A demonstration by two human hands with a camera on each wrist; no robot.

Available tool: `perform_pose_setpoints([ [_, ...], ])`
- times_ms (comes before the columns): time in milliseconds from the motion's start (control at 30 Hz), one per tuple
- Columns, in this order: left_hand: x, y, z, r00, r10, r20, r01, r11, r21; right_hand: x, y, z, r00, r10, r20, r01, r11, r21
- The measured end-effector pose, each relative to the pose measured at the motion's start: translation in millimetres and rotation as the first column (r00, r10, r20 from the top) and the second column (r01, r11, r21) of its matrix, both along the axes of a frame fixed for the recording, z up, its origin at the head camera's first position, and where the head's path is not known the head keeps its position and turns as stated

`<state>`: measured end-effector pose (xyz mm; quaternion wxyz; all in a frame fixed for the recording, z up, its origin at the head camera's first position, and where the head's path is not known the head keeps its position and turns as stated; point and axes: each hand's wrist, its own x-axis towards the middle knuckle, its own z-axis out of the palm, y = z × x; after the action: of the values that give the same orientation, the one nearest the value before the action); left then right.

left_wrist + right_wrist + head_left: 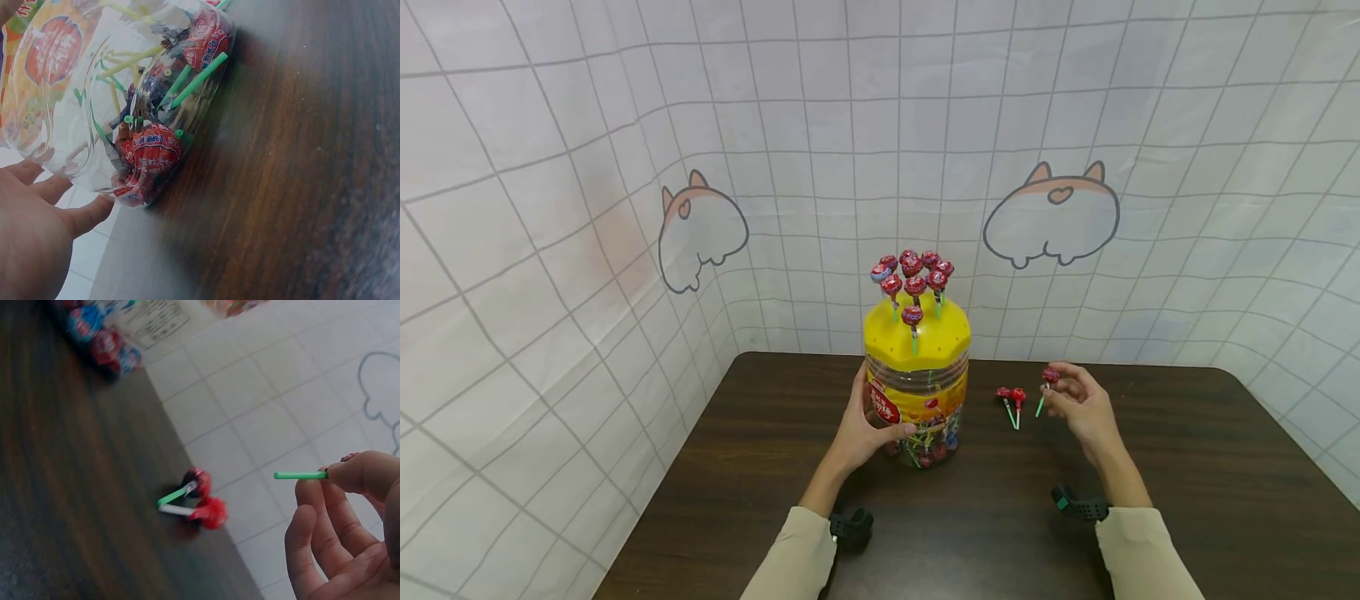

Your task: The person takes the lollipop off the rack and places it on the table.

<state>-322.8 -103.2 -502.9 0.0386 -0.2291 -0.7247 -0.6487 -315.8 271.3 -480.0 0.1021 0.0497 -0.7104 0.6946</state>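
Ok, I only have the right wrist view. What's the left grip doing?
Observer: In the head view, the left grip holds the jar by its side.
Operator: What's on top of it? Out of my frame.
Observer: A yellow lid with several lollipops standing in it, heads up.
Operator: And the pinched lollipop, which way up? My view is rotated.
Observer: By the head view, candy end up, green stick slanting down.
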Motion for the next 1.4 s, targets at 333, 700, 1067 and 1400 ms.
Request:
perform_pose_setpoints([
  [333, 0.4, -1, -0.9, 1.0, -0.014, -0.014, 0.014, 1.0, 0.01, -5.5, 8, -22.5, 0.994, 0.009, 0.105, -0.022, 0.992, 0.126],
  [700, 0.3, -2, -0.5, 1.0, -0.012, -0.009, 0.013, 1.0, 0.009, -9.5, 7, -34.2, 0.983, 0.03, 0.181, -0.076, 0.965, 0.252],
  [1067, -1.1, 0, -0.7, 0.999, -0.031, -0.009, 0.031, 0.999, 0.031, -12.7, 11, -34.6, 0.984, 0.027, 0.178, -0.079, 0.953, 0.292],
  [1400, -2.0, -1, -2.3, 1.0, -0.029, -0.004, 0.029, 0.999, 0.022, -26.2, 15, -35.4, 0.988, 0.023, 0.155, -0.078, 0.928, 0.364],
])
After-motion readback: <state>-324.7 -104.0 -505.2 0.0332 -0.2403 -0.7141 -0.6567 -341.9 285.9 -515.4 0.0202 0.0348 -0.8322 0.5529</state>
